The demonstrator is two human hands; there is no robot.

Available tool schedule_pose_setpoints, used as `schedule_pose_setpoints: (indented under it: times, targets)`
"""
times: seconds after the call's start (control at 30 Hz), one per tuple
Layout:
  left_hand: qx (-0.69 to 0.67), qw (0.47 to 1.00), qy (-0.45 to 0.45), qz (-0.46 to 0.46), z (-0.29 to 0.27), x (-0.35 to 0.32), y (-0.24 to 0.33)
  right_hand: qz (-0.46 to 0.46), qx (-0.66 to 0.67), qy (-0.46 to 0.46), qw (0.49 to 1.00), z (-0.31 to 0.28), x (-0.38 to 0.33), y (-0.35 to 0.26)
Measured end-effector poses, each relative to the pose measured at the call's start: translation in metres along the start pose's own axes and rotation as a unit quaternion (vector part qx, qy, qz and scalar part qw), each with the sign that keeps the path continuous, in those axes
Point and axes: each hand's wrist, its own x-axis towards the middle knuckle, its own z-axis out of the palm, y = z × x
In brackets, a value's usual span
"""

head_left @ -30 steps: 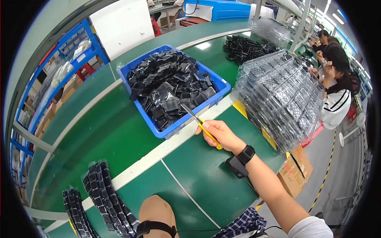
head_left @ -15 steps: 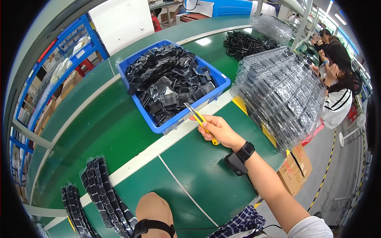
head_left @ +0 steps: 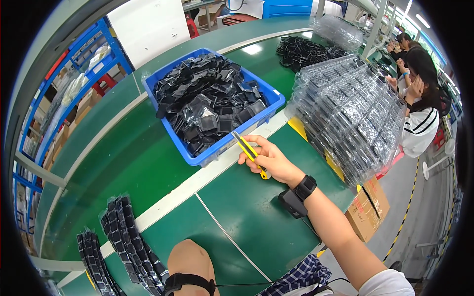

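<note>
One yellow cutter (head_left: 250,152) is clasped in the right hand (head_left: 270,161), tip by the bin's (head_left: 197,160) near rim, bare tabletop (head_left: 247,217) below; I can't tell the left hand's grip.

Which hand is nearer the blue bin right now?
Right. The right hand is just outside the blue bin's near side, its grip closed on a yellow utility knife. The left arm shows farther off, at the picture's lower edge, fingers hidden.
</note>
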Motion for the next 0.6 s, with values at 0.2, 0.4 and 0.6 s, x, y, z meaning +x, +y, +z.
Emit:
schedule_pose_setpoints:
  times: [0.2, 0.4, 0.6]
  targets:
    - [-0.004, 1.0, -0.012, -0.006, -0.004, 0.004, -0.002, -0.007, 0.015, -0.007, 1.0, -0.004, 0.001, 0.005]
    - [-0.009, 1.0, -0.023, -0.011, -0.007, 0.006, -0.003, -0.014, 0.007, -0.02, 1.0, -0.005, 0.0, 0.003]
    - [-0.014, 0.999, -0.035, -0.016, -0.014, 0.009, -0.004, -0.012, 0.173, -0.057, 0.983, -0.01, -0.002, -0.005]
